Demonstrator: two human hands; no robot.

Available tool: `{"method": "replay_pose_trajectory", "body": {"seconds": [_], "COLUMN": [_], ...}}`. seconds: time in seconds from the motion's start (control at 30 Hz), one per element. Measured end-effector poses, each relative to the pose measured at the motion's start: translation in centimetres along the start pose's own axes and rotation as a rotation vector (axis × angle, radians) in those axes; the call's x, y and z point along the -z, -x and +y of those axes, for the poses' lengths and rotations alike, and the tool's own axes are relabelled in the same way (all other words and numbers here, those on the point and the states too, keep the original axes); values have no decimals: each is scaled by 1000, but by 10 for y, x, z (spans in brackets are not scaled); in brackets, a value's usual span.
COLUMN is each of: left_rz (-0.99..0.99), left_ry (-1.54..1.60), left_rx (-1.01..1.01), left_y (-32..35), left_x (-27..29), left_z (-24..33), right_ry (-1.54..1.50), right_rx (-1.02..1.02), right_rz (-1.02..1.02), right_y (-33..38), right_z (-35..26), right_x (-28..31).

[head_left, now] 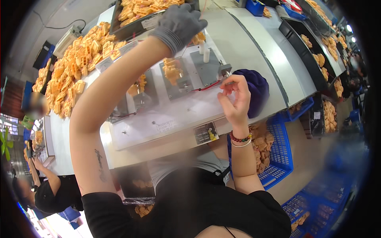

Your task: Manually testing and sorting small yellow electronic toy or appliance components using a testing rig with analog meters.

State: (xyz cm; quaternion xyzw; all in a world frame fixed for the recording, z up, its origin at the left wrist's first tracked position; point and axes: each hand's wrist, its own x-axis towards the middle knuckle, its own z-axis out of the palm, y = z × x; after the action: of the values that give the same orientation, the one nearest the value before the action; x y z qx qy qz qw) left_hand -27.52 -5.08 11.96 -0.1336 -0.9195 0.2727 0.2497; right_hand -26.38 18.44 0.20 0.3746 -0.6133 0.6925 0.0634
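My left hand [180, 27], in a grey knitted glove, reaches across to the far side of a white bench fixture [170, 127]. Its fingers are curled, and what they grip, if anything, is hidden. Just below them shows an orange plastic part [198, 38], beside white pegs [206, 55]. My right hand [237, 99] is bare, its thumb and forefinger bent with a gap between them and nothing visible there. It hovers by a small metal block [225, 69] and a bunched purple cloth item [254, 91]. Another orange part [172, 71] sits on a grey plate of the fixture.
Loose orange parts [75, 59] are heaped at left, and a black tray [115, 25] of them stands at the far side. Red wires [206, 87] cross the fixture. A blue basket [282, 150] holds parts at lower right. Another person [55, 190] works at far left.
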Motion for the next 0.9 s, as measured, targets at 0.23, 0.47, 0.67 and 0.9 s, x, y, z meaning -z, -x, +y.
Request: {"method": "replay_pose_trajectory", "body": {"seconds": [0.23, 0.47, 0.67, 0.9], "left_rz": [-103, -477, -257, -577], "left_ry": [470, 918, 940, 588], "left_rx": [-188, -86, -66, -91], "left_y": [-7, -20, -6, -24], "left_x": [15, 18, 2, 32], "left_z": [56, 44, 43, 61], "right_ry": [41, -16, -84, -172], "right_rx": [-32, -19, -6, -7], "right_rz": [18, -5, -14, 0], "right_y": [4, 2, 0, 0], "right_z": [-1, 1, 2, 10], "right_x": [2, 2, -2, 4]}}
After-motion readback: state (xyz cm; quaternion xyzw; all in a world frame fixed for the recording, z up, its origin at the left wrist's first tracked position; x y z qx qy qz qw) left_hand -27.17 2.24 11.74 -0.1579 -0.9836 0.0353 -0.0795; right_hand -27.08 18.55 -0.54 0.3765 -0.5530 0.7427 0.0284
